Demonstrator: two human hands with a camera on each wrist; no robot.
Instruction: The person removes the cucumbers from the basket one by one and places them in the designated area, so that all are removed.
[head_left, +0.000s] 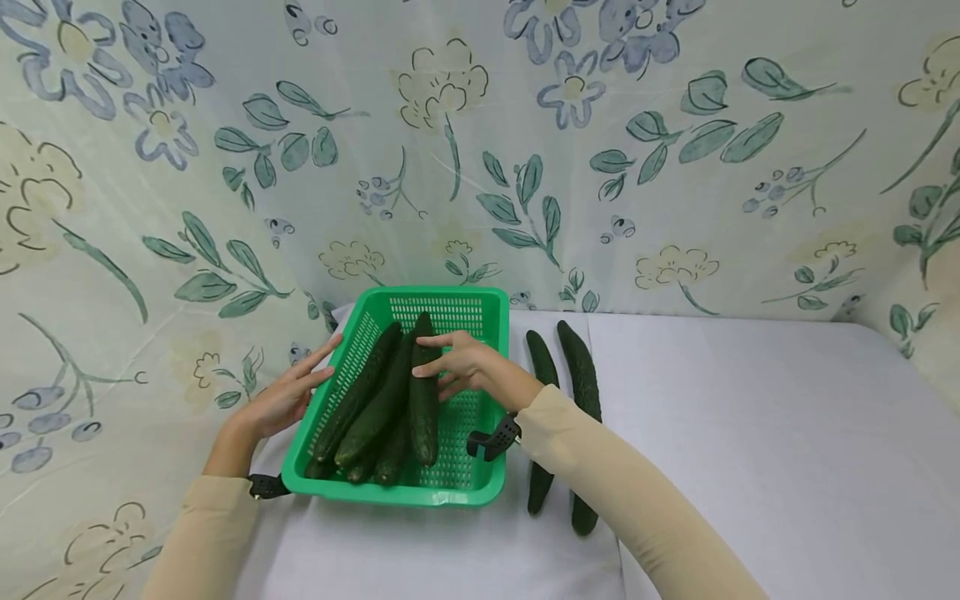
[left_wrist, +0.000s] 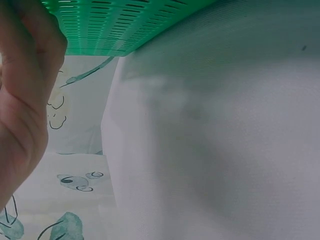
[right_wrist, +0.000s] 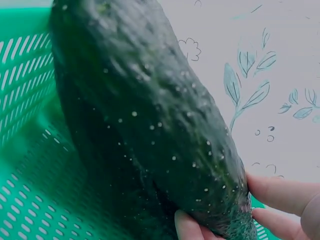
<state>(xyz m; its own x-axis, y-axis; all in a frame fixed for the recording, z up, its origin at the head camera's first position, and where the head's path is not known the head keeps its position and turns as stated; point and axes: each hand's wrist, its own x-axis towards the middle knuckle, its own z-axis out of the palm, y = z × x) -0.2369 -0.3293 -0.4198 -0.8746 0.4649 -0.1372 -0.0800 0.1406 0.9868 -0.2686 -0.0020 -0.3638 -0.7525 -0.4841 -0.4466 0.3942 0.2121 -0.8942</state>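
A green plastic basket (head_left: pixel 491 492) holds several dark green cucumbers (head_left: pixel 378 408), lying lengthwise and heaped toward its left side. My right hand (head_left: pixel 463 364) reaches over the basket's right rim and grips the rightmost cucumber (head_left: pixel 424 417) near its far end. In the right wrist view, the thumb and fingers pinch that cucumber (right_wrist: pixel 145 110) from both sides. My left hand (head_left: pixel 281 402) rests against the basket's left wall, fingers fairly straight along the rim. The left wrist view shows this hand (left_wrist: pixel 27 95) beside the basket's slotted wall (left_wrist: pixel 115 25).
Two cucumbers lie on the white tabletop (head_left: pixel 720 433) to the right of the basket: a shorter one (head_left: pixel 542 358) and a longer one (head_left: pixel 581 375). Floral cloth (head_left: pixel 450 167) hangs behind the table and along its left side.
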